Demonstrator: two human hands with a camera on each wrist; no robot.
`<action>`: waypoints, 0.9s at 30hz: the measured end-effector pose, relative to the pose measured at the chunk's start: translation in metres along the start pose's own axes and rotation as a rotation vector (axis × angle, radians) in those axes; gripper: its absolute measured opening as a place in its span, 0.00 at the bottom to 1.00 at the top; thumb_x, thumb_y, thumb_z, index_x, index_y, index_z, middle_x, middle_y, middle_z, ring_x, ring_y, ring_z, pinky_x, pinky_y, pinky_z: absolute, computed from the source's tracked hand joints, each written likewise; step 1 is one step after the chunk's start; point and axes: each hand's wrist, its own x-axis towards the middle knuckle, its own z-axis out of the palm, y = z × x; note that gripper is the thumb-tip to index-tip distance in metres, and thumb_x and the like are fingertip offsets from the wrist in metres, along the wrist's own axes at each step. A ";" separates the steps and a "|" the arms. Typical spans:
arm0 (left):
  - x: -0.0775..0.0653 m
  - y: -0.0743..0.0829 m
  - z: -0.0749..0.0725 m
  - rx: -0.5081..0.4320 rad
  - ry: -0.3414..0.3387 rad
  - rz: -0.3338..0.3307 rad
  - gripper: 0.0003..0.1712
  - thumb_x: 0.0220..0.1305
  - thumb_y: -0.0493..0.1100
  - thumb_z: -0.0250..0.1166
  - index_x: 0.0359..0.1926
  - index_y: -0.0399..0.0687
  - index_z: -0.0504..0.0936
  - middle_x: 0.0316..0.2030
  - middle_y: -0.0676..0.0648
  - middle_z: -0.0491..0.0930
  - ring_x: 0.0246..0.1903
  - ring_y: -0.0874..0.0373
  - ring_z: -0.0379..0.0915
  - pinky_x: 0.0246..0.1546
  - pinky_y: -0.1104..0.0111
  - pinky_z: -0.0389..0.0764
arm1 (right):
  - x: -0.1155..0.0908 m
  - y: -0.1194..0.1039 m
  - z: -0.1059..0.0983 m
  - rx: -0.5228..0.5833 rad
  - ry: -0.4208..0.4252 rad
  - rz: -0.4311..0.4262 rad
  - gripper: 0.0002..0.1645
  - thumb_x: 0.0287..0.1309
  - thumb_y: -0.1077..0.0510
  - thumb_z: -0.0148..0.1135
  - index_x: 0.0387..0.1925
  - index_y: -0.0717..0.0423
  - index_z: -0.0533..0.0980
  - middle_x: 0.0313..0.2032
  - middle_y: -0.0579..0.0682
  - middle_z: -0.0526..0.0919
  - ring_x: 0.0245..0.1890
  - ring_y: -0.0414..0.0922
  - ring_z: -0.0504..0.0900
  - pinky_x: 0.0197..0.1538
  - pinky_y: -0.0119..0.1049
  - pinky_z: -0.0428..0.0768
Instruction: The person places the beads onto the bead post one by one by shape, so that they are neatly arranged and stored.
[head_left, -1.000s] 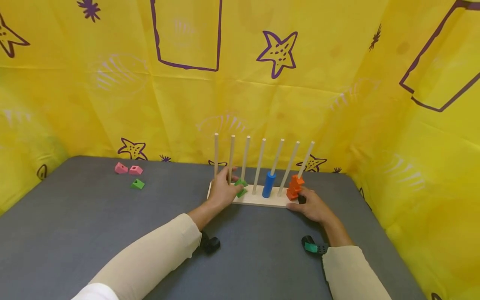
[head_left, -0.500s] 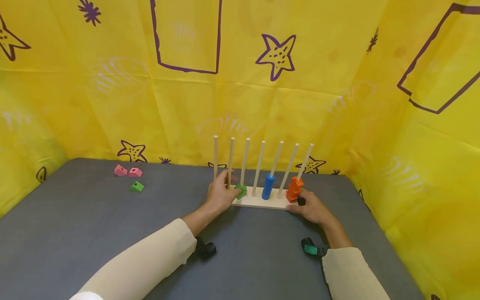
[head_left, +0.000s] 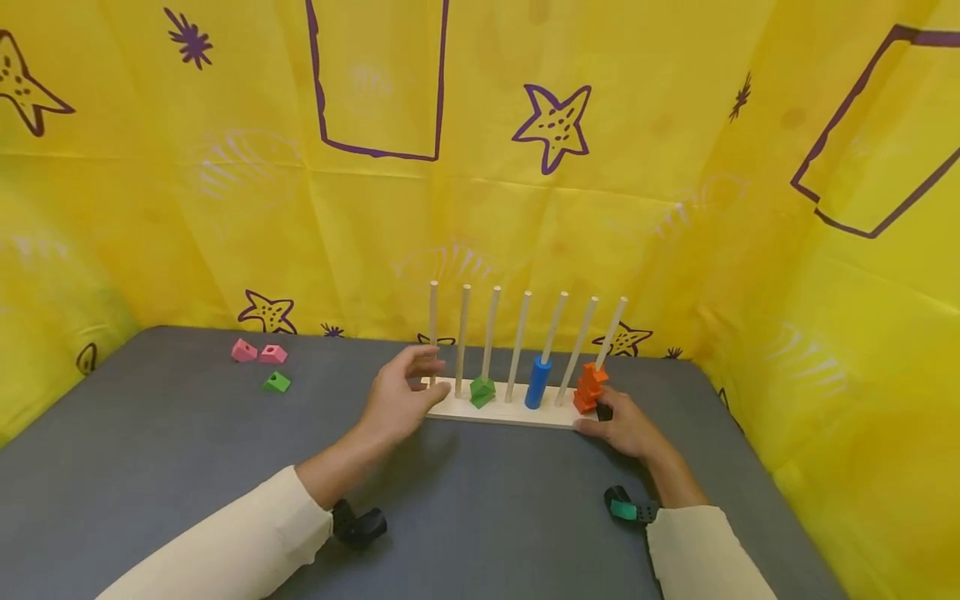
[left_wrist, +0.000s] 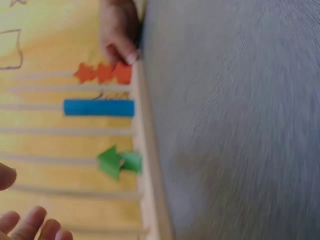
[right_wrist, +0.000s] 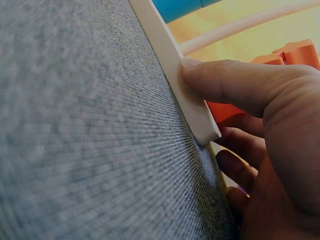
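Observation:
A wooden peg board (head_left: 495, 417) with a row of upright rods stands on the dark table. My right hand (head_left: 626, 425) holds its right end; in the right wrist view the thumb (right_wrist: 225, 82) presses the base's front edge and the fingers curl behind. Orange star-shaped blocks (head_left: 589, 390) are stacked on the rightmost rod, beside that hand. A blue cylinder (head_left: 537, 383) stands on another rod, and two green angular blocks (head_left: 482, 393) sit on a rod left of centre. My left hand (head_left: 397, 400), fingers spread with nothing between them, hovers by the leftmost rod.
Two pink blocks (head_left: 273, 354) and a loose green block (head_left: 277, 382) lie on the table (head_left: 187, 467) at the far left. A yellow patterned cloth (head_left: 480, 192) hangs behind the table and along both sides.
My left hand has let go of the green block and moved left, away from the rod. The upper green block now rests lower on the other. My right hand keeps its hold.

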 end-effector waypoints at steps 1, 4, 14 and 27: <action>0.000 0.000 -0.006 -0.014 0.013 0.019 0.27 0.57 0.31 0.68 0.59 0.37 0.73 0.48 0.37 0.80 0.50 0.44 0.75 0.49 0.52 0.75 | 0.000 0.000 0.000 0.000 0.003 0.001 0.32 0.55 0.53 0.71 0.57 0.65 0.74 0.57 0.62 0.74 0.56 0.60 0.69 0.63 0.66 0.52; -0.001 0.000 -0.026 -0.053 0.064 0.063 0.23 0.59 0.30 0.67 0.56 0.35 0.74 0.45 0.36 0.80 0.47 0.46 0.77 0.48 0.58 0.76 | -0.001 0.001 0.000 -0.006 0.003 0.001 0.32 0.55 0.52 0.71 0.57 0.65 0.74 0.57 0.62 0.74 0.56 0.60 0.69 0.62 0.66 0.52; -0.006 -0.013 -0.099 -0.057 0.228 0.201 0.19 0.61 0.30 0.66 0.53 0.33 0.76 0.43 0.43 0.83 0.43 0.63 0.78 0.44 0.76 0.76 | -0.001 0.004 -0.003 -0.013 0.023 -0.050 0.30 0.53 0.55 0.72 0.55 0.66 0.75 0.55 0.62 0.76 0.54 0.61 0.71 0.62 0.65 0.55; -0.003 -0.065 -0.169 0.239 0.252 -0.039 0.25 0.66 0.43 0.64 0.60 0.34 0.73 0.51 0.40 0.78 0.45 0.62 0.72 0.39 0.84 0.72 | 0.000 0.001 0.000 -0.010 0.021 -0.045 0.29 0.53 0.55 0.72 0.54 0.64 0.76 0.57 0.61 0.75 0.57 0.62 0.69 0.63 0.64 0.52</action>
